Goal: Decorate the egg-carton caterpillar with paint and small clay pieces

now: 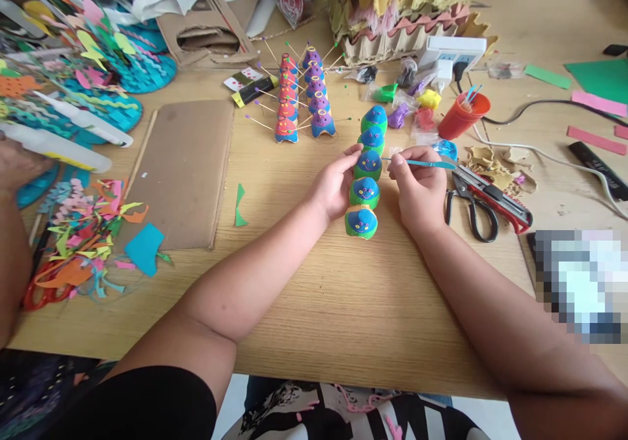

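A row of several egg-carton cups (364, 191), blue on top and green below with small faces, runs away from me in the middle of the table. My left hand (339, 182) is closed round its left side, near the middle cups. Between the fingers of my right hand (419, 188) is a thin blue tool (426, 163), its tip near the right side of the third cup. Further back stand two finished-looking rows, one red and blue (286, 128), the other purple and blue (322, 121), with sticks poking out sideways.
Black-handled scissors (473, 211) and a red utility knife (505, 201) lie right of my right hand. An orange cup (464, 114), clay bags and a power strip (454, 49) stand behind. Cardboard (181, 172), paper scraps (83, 237), glue bottles and another person's arm are at left.
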{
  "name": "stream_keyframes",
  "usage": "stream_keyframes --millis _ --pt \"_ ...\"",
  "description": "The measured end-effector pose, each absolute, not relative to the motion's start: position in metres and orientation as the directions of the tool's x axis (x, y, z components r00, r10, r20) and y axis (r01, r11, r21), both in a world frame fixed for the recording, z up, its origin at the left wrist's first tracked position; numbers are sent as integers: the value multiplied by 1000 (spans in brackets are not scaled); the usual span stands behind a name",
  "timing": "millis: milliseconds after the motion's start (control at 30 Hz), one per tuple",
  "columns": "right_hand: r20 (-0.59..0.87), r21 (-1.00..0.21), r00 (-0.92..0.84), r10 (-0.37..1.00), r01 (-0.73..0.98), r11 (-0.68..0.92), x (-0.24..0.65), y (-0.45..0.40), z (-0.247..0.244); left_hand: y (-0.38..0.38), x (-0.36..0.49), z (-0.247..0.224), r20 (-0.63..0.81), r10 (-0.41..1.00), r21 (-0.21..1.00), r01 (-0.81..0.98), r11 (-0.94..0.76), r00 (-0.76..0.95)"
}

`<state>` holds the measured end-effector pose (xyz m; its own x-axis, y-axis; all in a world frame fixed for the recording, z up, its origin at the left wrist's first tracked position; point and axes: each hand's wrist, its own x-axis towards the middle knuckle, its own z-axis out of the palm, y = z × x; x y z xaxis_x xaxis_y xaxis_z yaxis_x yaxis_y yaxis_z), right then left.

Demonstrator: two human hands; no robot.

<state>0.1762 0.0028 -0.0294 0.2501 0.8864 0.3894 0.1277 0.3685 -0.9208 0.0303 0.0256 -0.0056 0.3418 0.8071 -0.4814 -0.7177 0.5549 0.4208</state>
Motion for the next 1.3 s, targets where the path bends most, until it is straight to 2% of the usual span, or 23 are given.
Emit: stream_keyframes --millis 500,667,1000,1300 --pt "396 -915 260 881 193 355 179 2 -32 26 29 -6 -475 808 446 -696 563 349" --pt "392 -908 169 904 227 352 180 2 -33 26 31 -10 -473 815 441 -711 547 334" --pt "421 -848 53 906 378 371 183 1 -28 23 33 -7 -377 864 540 -679 497 333" --pt "414 -844 -1 910 374 384 184 1 -27 24 32 -7 -404 856 527 -682 506 323"
